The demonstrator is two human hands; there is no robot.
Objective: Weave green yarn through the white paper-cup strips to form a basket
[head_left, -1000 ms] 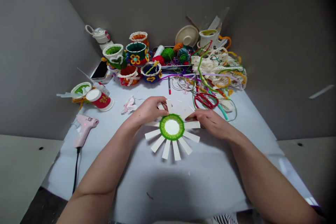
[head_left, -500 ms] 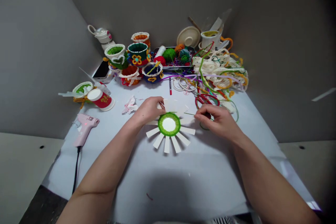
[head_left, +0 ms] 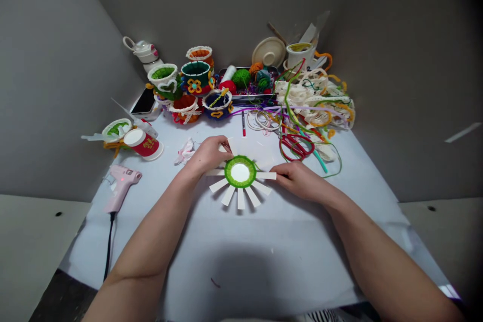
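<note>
In the head view, the white-stripped disc (head_left: 240, 173), ringed with green yarn (head_left: 257, 166), is mid-view. The left hand (head_left: 212, 155) is clamped on its ten o'clock edge; at three o'clock, the right hand (head_left: 296, 178) pinches the yarn. Red scissors (head_left: 290, 153) lie toward two, a pink glue gun (head_left: 121, 186) toward nine, on the desk (head_left: 302, 261).

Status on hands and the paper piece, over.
Left hand pinching paper piece, far-left side. Right hand at one strip, grip unclear. Scissors lie beyond right hand.
</note>
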